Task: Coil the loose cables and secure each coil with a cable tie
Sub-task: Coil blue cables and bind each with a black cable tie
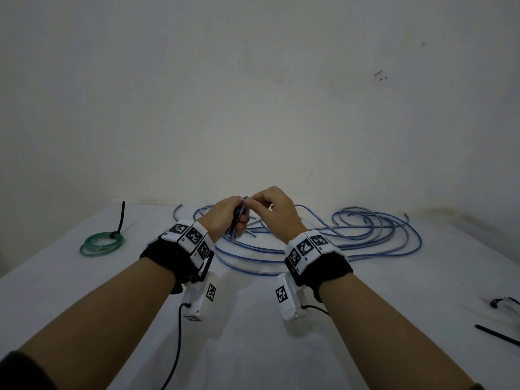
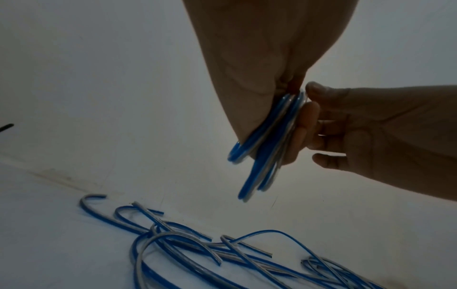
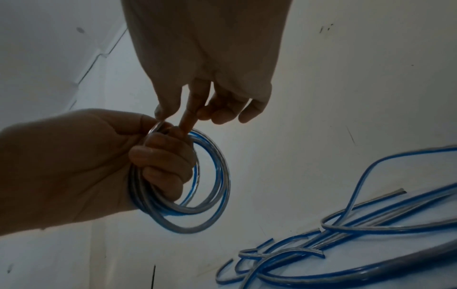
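Note:
My left hand [image 1: 225, 218] grips a small coil of blue and clear cable [image 1: 238, 220], held upright above the table. In the right wrist view the left hand's fingers [image 3: 163, 162] curl through the coil [image 3: 215, 176], which has several loops. My right hand [image 1: 271, 208] meets it at the top, where its thumb and forefinger [image 3: 170, 109] pinch a strand of the same cable. The left wrist view shows the coil [image 2: 264, 148] edge-on between both hands. More loose blue cable [image 1: 365, 229] lies tangled on the white table [image 1: 253, 347] behind my hands.
A green coil [image 1: 101, 244] bound with a black tie lies at the far left. Near the right edge are a loose black cable tie [image 1: 498, 335] and a small pale item with a black band [image 1: 503, 302]. A plain wall stands right behind the table.

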{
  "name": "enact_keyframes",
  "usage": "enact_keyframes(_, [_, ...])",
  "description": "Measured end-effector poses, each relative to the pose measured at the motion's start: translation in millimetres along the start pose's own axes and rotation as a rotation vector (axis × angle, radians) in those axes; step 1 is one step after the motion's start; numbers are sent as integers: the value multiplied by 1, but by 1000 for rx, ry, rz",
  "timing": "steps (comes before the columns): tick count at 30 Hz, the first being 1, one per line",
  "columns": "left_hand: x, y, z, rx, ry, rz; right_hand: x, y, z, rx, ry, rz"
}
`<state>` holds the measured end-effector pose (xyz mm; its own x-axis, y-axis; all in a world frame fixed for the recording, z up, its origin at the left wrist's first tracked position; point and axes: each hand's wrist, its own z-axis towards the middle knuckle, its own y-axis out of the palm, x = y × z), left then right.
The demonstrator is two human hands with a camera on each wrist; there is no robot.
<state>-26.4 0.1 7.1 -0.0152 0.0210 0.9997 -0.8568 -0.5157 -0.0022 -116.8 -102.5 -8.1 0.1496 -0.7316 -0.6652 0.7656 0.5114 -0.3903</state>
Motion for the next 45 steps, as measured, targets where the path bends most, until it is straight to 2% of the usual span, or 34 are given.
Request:
enact_keyframes(4, [-2, -1, -2, -38, 54, 120, -5, -2, 1, -67, 136, 91])
enact_keyframes(10, [-4, -7, -6, -105, 97, 222, -2, -11, 6, -2, 312, 177])
enact_keyframes(13, [-5, -9, -6, -146, 113, 202, 0, -11, 2, -37, 254, 154])
enact_keyframes(17, [-2, -8, -8, -176, 88, 158, 1, -14, -1, -258, 78, 195])
enact_keyframes(19, [1, -7, -9, -172, 72, 141, -1, -13, 0, -300, 36, 185])
enact_keyframes(23, [4, -3, -9, -165, 112, 116, 1, -12, 2, -258, 41, 179])
enact_keyframes(27, [1, 2, -2, -12, 208, 179, 3, -14, 0, -229, 141, 287])
enact_keyframes(29, [-1, 5, 4, 21, 239, 217, 3, -18, -4, -215, 164, 323])
enact_keyframes(34, [-7, 24, 11, -109, 279, 245, 10, -39, -9, -87, 203, 323])
enact_keyframes(37, [-8, 42, 14, -159, 335, 401, 15, -58, -13, -15, 235, 279])
enact_keyframes(40, [-8, 64, 20, -161, 415, 560, 18, -78, -22, 20, 234, 221])
enact_keyframes(45, [-8, 112, 29, -163, 472, 594, 25, -121, -47, 73, 200, 141])
